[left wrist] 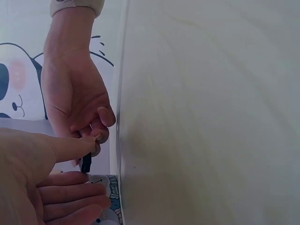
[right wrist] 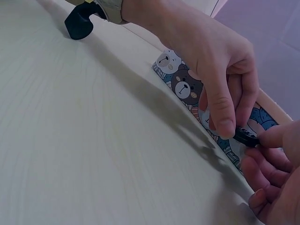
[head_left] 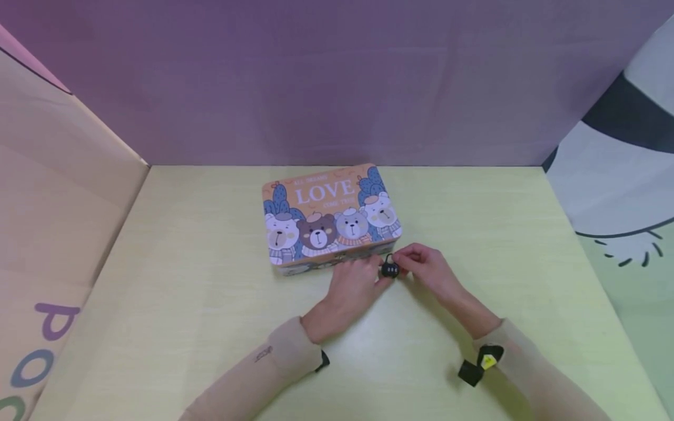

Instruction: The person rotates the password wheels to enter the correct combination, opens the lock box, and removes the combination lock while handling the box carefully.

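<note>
A small black combination padlock [head_left: 390,269] with a row of dials and a raised shackle is between my two hands, by the front right corner of a tin box [head_left: 329,216]. My left hand [head_left: 354,286] pinches the padlock from the left, its back overlapping the box's front side. From the right, my right hand [head_left: 429,269] grips it with thumb and fingertips. In the right wrist view the padlock [right wrist: 246,137] spans between both hands' fingertips. The left wrist view shows the padlock's dark edge [left wrist: 86,163] between my left thumb and index finger.
The tin's lid has bears, cacti and the word LOVE; a small metal clasp [head_left: 341,256] is on its front. The pale table [head_left: 184,263] meets a purple backdrop [head_left: 337,82] behind and printed panels at both sides. A black wrist device [head_left: 471,372] hangs at my right sleeve.
</note>
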`<action>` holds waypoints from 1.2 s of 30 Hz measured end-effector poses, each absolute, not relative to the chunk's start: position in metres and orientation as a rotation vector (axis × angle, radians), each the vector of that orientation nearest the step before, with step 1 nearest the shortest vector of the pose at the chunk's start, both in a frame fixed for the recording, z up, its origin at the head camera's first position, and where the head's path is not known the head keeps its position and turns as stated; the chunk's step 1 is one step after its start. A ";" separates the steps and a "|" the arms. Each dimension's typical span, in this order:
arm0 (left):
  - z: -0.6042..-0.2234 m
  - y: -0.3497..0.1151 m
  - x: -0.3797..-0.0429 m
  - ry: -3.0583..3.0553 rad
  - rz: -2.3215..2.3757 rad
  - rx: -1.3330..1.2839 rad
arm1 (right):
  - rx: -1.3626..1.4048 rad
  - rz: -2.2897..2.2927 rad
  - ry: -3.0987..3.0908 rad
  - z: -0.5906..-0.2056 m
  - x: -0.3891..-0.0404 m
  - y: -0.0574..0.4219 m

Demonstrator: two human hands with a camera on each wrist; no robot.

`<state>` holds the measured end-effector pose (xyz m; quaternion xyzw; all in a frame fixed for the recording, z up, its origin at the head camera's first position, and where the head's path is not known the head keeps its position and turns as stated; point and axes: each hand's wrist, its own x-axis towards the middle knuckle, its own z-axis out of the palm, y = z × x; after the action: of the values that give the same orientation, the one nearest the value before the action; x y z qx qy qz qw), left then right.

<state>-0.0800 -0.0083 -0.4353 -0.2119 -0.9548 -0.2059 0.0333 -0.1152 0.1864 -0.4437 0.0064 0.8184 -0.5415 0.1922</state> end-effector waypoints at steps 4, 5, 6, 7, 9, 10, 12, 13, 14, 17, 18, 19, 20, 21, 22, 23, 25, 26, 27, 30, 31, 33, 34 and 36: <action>-0.436 -0.007 -0.081 -2.952 -0.614 -0.638 | -0.002 -1.512 2.310 -0.444 -0.116 0.187; -0.436 -0.006 -0.082 -2.955 -0.609 -0.634 | -0.010 -1.511 2.315 -0.443 -0.116 0.187; -0.437 -0.006 -0.082 -2.959 -0.604 -0.631 | -0.014 -1.508 2.321 -0.443 -0.115 0.187; -0.436 -0.005 -0.082 -2.964 -0.600 -0.628 | -0.015 -1.504 2.326 -0.443 -0.115 0.188; -0.436 -0.004 -0.083 -2.970 -0.594 -0.626 | -0.019 -1.503 2.331 -0.444 -0.116 0.188; -0.436 -0.003 -0.083 -2.975 -0.594 -0.625 | -0.021 -1.501 2.334 -0.444 -0.116 0.188; -0.435 -0.003 -0.083 -2.982 -0.592 -0.623 | -0.021 -1.494 2.341 -0.445 -0.117 0.189; -0.434 -0.002 -0.084 -2.984 -0.588 -0.624 | -0.020 -1.493 2.344 -0.445 -0.117 0.189; -0.434 -0.002 -0.084 -2.986 -0.588 -0.624 | -0.023 -1.492 2.347 -0.446 -0.117 0.189; -0.433 -0.001 -0.085 -2.993 -0.558 -0.626 | -0.024 -1.487 2.362 -0.448 -0.117 0.189; -0.433 0.000 -0.085 -2.997 -0.545 -0.629 | -0.036 -1.482 2.370 -0.448 -0.118 0.188; -0.433 0.000 -0.085 -3.000 -0.532 -0.631 | -0.038 -1.482 2.374 -0.449 -0.118 0.188; -0.433 0.001 -0.086 -3.002 -0.515 -0.632 | -0.042 -1.478 2.379 -0.449 -0.118 0.188; -0.433 0.001 -0.086 -3.003 -0.497 -0.633 | -0.040 -1.474 2.385 -0.449 -0.118 0.188; -0.433 0.002 -0.086 -3.004 -0.484 -0.632 | -0.043 -1.469 2.389 -0.449 -0.118 0.188; -0.433 0.002 -0.086 -3.005 -0.468 -0.631 | -0.045 -1.465 2.392 -0.449 -0.118 0.188; -0.433 0.003 -0.086 -3.007 -0.450 -0.622 | -0.040 -1.458 2.396 -0.450 -0.118 0.188; -0.433 0.003 -0.086 -3.008 -0.443 -0.618 | -0.044 -1.450 2.401 -0.450 -0.119 0.188; -0.433 0.004 -0.086 -3.009 -0.442 -0.613 | -0.044 -1.446 2.403 -0.450 -0.119 0.188; -0.433 0.004 -0.087 -3.013 -0.446 -0.611 | -0.055 -1.426 2.417 -0.450 -0.118 0.188; -0.433 0.005 -0.087 -3.016 -0.448 -0.612 | -0.061 -1.420 2.423 -0.449 -0.118 0.188; -0.433 0.005 -0.087 -3.023 -0.451 -0.613 | -0.067 -1.410 2.434 -0.449 -0.118 0.188; -0.433 0.006 -0.087 -3.028 -0.449 -0.613 | -0.071 -1.407 2.439 -0.449 -0.118 0.187; -0.433 0.006 -0.087 -3.036 -0.436 -0.613 | -0.080 -1.404 2.446 -0.448 -0.118 0.187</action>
<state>-0.0871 0.0063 -0.4334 -0.1959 -0.9706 -0.1394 0.0071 -0.1182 0.1867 -0.4482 -0.0279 0.8559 -0.4912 0.1592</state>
